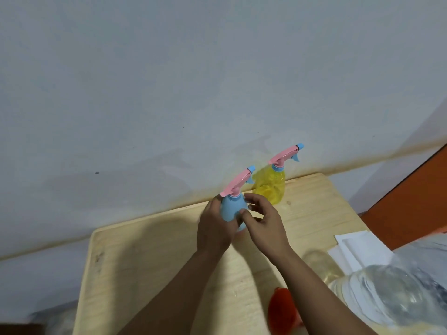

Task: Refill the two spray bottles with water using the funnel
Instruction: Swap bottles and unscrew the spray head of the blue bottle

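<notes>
While both bottles still wear their pink sprayer heads, nothing can be poured, so the step in hand, as I judge it, is unscrewing the blue one.

Blue bottle: the blue spray bottle [231,209] stands toward the back of the wooden table [150,257], between my two hands, its sprayer head [238,181] still on and pointing up and to the right.

Left hand: my left hand [214,228] is wrapped round the bottle's body from the left, fingers curled behind it, holding it steady.

Right hand: my right hand [262,220] is at the bottle's right shoulder, thumb touching the blue plastic, fingers loosely curved and spread, not yet closed on anything.

Yellow bottle: the yellow spray bottle [271,186] stands just behind and to the right, near the wall, head on, untouched.

Funnel: the red-orange funnel [281,310] lies at the near edge of the table, beside my right forearm.

Water: a big clear container [391,293] sits at the lower right; how full it is I cannot tell.

How to do it well: I should move my right fingers up to the collar under the pink head, grip there and not on the trigger, and turn while my left hand keeps the body from spinning.

Caution: lifting the head straight up should spare the dip tube, though none shows.
</notes>
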